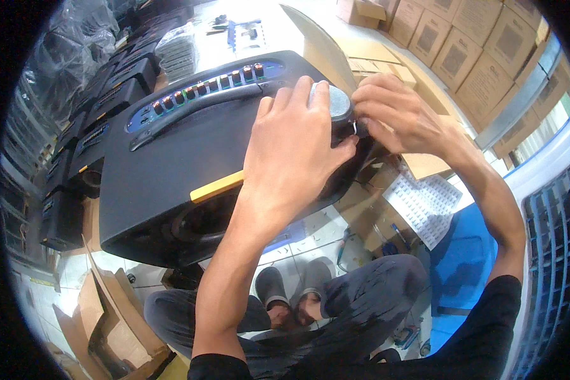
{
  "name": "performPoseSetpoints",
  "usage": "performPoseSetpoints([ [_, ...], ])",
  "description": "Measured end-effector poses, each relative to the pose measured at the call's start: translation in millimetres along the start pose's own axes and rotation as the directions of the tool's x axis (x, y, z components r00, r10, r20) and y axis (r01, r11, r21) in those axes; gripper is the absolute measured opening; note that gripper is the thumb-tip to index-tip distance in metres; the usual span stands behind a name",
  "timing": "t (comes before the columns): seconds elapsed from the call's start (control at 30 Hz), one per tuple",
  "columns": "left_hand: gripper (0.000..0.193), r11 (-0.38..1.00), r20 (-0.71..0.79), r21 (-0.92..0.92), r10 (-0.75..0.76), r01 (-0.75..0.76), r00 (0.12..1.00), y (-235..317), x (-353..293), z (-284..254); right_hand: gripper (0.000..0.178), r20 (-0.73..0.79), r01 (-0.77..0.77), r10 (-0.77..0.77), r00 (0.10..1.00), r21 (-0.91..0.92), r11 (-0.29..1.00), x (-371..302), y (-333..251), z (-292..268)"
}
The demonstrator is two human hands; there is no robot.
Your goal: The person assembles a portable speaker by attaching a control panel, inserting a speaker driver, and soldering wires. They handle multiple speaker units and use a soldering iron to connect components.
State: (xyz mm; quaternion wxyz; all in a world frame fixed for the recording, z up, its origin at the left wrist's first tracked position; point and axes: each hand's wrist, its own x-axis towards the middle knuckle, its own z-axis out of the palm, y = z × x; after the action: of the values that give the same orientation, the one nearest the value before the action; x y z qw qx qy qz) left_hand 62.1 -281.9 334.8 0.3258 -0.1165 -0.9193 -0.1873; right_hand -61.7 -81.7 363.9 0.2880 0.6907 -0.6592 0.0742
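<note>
Over the lap, the left hand [291,152] clasps a black speaker [171,164], fingers curled over a grey pad [337,101]. The right hand [396,114] pinches its edge. Closed cardboard boxes [462,44] stand behind.

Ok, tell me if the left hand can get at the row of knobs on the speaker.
Probably yes. The left hand lies on the black speaker beside a grey round part, and the row of knobs sits uncovered just beyond its fingertips, with nothing between.
</note>
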Motion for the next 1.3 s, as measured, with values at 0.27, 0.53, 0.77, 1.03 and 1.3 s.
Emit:
performPoseSetpoints([
  [0.27,0.070,0.999,0.006,0.024,-0.025,0.024,1.000,2.2,1.2,0.0,0.017,-0.065,-0.317,0.328,0.942,0.140,0.938,-16.2,-13.3,-15.0],
  [0.53,0.073,0.999,0.044,0.006,-0.053,0.053,0.998,4.9,2.2,-4.1,0.015,-0.029,-0.304,0.343,0.939,0.399,0.865,-1.0,-17.7,-4.2],
  [0.77,0.073,0.997,0.039,0.055,-0.062,0.059,0.997,5.6,4.2,-1.7,0.007,-0.021,-0.354,0.406,0.913,0.453,0.818,0.5,-20.2,4.6],
  [1.03,0.071,0.997,0.007,0.063,-0.050,0.050,0.999,7.3,3.1,-0.7,0.010,-0.068,-0.509,0.550,0.832,0.299,0.807,6.7,-43.3,3.5],
  [1.3,0.069,0.999,0.005,0.050,-0.016,0.016,1.000,6.4,2.6,-1.2,0.024,0.152,-0.845,0.846,0.511,0.268,0.462,33.6,-64.6,-10.1],
])
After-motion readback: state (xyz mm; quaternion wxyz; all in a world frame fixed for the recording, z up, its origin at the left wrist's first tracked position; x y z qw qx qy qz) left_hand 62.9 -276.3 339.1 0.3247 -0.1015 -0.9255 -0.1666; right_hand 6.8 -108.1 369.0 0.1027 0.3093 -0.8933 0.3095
